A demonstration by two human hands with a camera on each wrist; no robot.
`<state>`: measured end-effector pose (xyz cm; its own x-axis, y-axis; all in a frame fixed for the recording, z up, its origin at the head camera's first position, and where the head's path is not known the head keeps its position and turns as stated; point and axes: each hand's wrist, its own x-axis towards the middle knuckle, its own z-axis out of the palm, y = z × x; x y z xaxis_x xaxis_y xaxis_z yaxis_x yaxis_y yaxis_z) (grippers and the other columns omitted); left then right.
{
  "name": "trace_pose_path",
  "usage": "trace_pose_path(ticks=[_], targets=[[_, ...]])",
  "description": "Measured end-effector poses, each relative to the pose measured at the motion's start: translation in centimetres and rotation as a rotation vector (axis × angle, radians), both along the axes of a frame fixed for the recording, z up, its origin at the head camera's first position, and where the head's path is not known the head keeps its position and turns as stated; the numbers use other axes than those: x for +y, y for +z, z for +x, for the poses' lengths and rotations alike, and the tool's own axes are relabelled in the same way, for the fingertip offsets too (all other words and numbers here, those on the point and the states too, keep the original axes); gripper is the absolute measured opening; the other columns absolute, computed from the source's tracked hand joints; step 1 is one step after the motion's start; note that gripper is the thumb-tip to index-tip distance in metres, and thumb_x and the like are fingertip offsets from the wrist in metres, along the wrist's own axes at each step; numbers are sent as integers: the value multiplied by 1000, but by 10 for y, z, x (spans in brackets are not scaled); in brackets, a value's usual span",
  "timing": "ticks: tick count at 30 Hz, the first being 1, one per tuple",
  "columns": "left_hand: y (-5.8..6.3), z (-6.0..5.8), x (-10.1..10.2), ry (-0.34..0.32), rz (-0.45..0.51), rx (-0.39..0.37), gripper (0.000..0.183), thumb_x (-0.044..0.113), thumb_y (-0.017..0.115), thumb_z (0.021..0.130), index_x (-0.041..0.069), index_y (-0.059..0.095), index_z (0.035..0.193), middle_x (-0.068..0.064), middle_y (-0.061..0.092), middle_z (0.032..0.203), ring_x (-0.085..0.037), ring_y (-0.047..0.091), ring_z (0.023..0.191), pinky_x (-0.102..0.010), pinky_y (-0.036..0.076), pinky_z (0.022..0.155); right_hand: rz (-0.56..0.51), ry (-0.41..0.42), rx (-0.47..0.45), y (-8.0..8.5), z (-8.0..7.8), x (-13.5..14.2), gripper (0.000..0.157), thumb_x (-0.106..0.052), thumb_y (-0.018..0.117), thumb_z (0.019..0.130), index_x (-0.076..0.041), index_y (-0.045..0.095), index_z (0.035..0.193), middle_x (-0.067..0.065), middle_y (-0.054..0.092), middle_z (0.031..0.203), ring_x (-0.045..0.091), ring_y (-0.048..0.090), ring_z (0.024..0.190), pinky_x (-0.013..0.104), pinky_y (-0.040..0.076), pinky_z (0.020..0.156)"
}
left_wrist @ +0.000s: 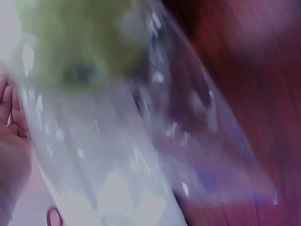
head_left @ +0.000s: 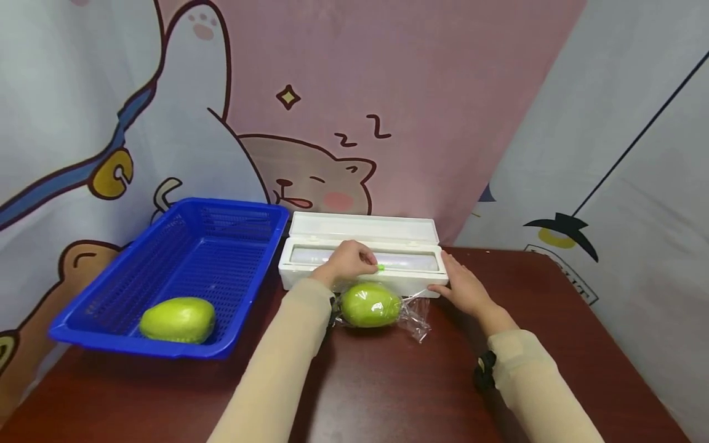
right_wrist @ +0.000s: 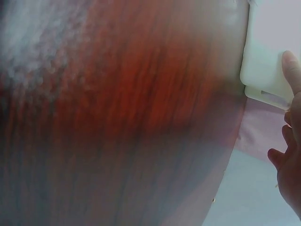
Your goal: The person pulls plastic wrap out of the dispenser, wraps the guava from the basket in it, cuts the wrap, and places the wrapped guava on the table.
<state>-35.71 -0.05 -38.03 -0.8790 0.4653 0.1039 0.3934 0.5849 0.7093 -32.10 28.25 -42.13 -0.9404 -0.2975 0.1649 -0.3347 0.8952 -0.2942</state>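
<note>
A white cling film dispenser (head_left: 365, 282) lies on the table with its lid raised and a roll of film (head_left: 412, 261) inside. My left hand (head_left: 348, 261) reaches over its front and pinches a small green slider (head_left: 380, 267) on the front edge. At the dispenser's right end, my right hand (head_left: 465, 286) rests with the thumb against the front and the fingers along the side. Just before the dispenser sits a green, melon-like fruit (head_left: 370, 306) wrapped in clear film, whose loose end (head_left: 415, 320) trails to the right. In the left wrist view this film (left_wrist: 221, 160) is blurred.
On the left stands a blue plastic basket (head_left: 244, 307), holding a second green fruit (head_left: 178, 320). The dark reddish table (head_left: 388, 381) extends in front and to the right. A printed cartoon curtain (head_left: 443, 92) hangs right behind the dispenser.
</note>
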Motion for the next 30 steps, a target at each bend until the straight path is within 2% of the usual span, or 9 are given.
trace_pose_path(ticks=[4,10,15,24,27,30], targets=[[2,0,-13,27,0,0,8,14,72,78,7,72,82,-5,70,80,-11,60,73,-20,48,72,-2,-2,2,1,-2,6,89,-32,67,84,10,17,144,32,27,146,48,25,135,61,24,107],[1,3,-17,21,-15,-20,11,15,72,77,6,72,84,-6,70,82,-11,60,74,-20,49,74,-7,2,-31,-6,-2,9,91,-34,66,85,9,14,145,32,26,146,49,24,135,62,23,107],[-1,5,-20,24,-30,-6,10,13,72,76,5,73,82,-6,70,80,-10,59,72,-20,48,73,-10,0,-20,-11,-1,7,90,-33,67,84,9,16,145,31,27,146,49,26,134,61,24,107],[4,7,-32,16,-12,-24,11,13,72,76,5,73,84,-6,71,81,-9,59,72,-21,49,73,-19,9,-5,-9,-2,-1,90,-32,68,84,6,16,146,29,28,147,47,25,135,61,25,107],[6,7,-42,23,-36,-22,11,13,72,76,5,73,84,-6,71,80,-9,59,71,-20,49,72,-17,22,-8,-7,-2,-1,90,-34,67,84,8,16,145,30,28,146,48,26,135,61,25,107],[12,6,-54,54,-107,4,9,13,71,75,6,73,81,-4,70,77,-9,57,70,-21,48,71,-16,26,0,-4,-2,2,90,-34,67,84,8,16,145,31,28,146,49,26,134,61,25,106]])
